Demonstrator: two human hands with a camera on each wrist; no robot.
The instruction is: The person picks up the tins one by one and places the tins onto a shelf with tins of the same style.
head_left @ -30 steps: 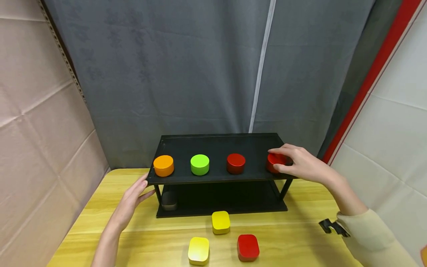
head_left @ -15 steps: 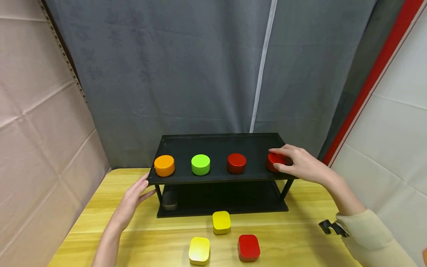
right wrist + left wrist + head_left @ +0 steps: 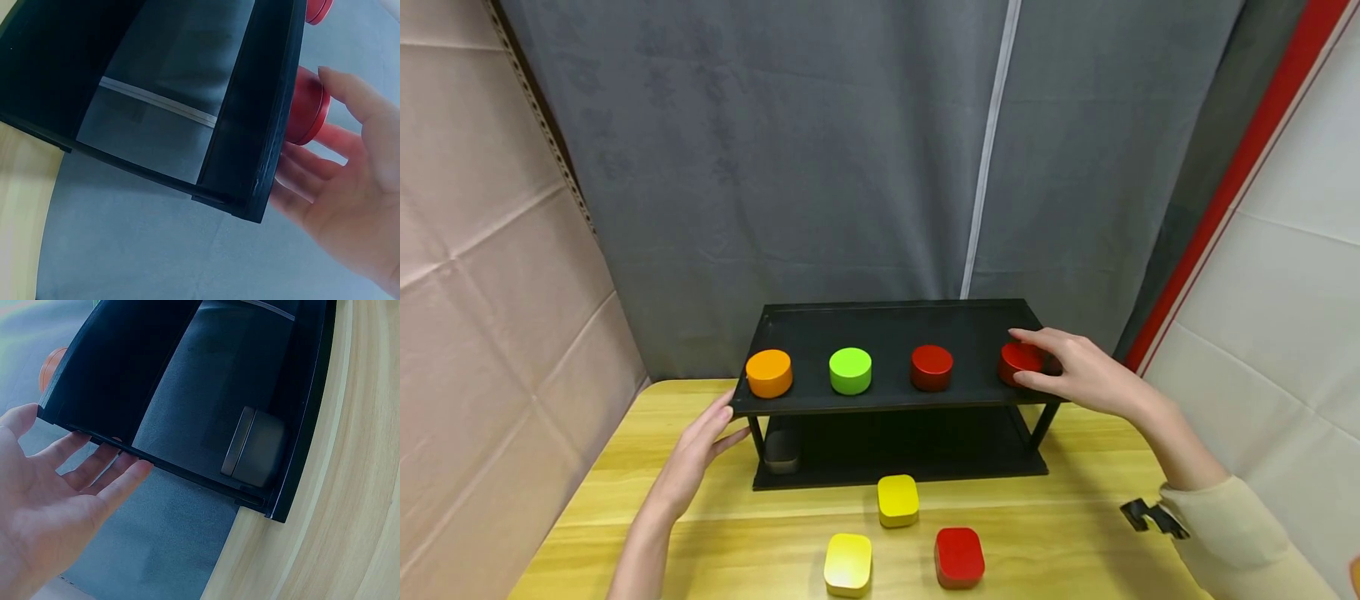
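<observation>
In the head view a black two-tier shelf (image 3: 895, 404) stands on the table. Along its top sit an orange round tin (image 3: 769, 374), a green round tin (image 3: 850, 371), a red round tin (image 3: 932, 368) and another red round tin (image 3: 1018, 361) at the right end. My right hand (image 3: 1078, 371) spreads thumb and fingers around that last tin. The right wrist view shows the thumb at the lid's edge (image 3: 322, 112); a small gap shows behind the tin in the head view. My left hand (image 3: 688, 458) touches the shelf's left end with extended fingers, seen also from below.
Two yellow square tins (image 3: 897, 500) and a red square tin (image 3: 958, 557) lie on the wooden table (image 3: 760, 542) before the shelf. A dark rounded box (image 3: 255, 447) sits on the lower tier. Grey curtain (image 3: 775, 167) hangs behind; pale cloth walls flank both sides.
My right index finger has lifted slightly away from the rightmost red round tin, and the hand has shifted a little to the right. The tins and my left hand stay in place.
</observation>
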